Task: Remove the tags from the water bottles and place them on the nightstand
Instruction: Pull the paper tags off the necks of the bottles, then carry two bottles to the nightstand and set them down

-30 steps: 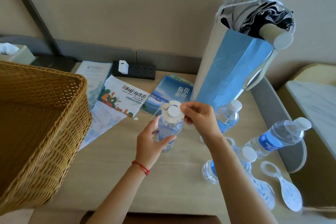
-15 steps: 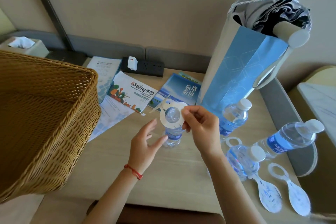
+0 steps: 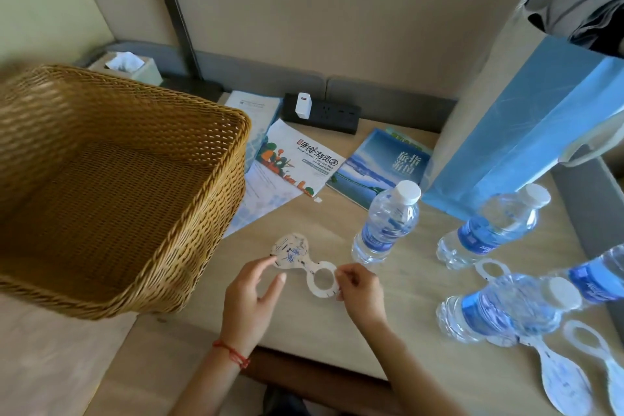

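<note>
A white paper tag (image 3: pixel 297 255) with a ring hole is held flat just above the nightstand (image 3: pixel 337 331). My right hand (image 3: pixel 359 290) pinches its ring end. My left hand (image 3: pixel 251 297) touches its wide printed end with a fingertip, fingers relaxed. A bare water bottle (image 3: pixel 386 223) with a white cap stands upright just behind the tag. Three more bottles (image 3: pixel 489 233), (image 3: pixel 506 311), (image 3: pixel 597 277) stand to the right. Three loose tags (image 3: pixel 493 268), (image 3: pixel 557 378), (image 3: pixel 587 344) lie among and in front of them.
A big woven basket (image 3: pixel 216 186) fills the left side. Brochures (image 3: pixel 297 159) and a blue booklet (image 3: pixel 381 165) lie at the back, with a black power strip (image 3: pixel 324 111) behind them. A tall blue paper bag (image 3: pixel 526 125) stands at the right, a tissue box (image 3: pixel 128 66) far left.
The tag has come off the bottle's neck and moved down and left toward the tabletop. My left hand has let go of the bottle and now touches the tag.
</note>
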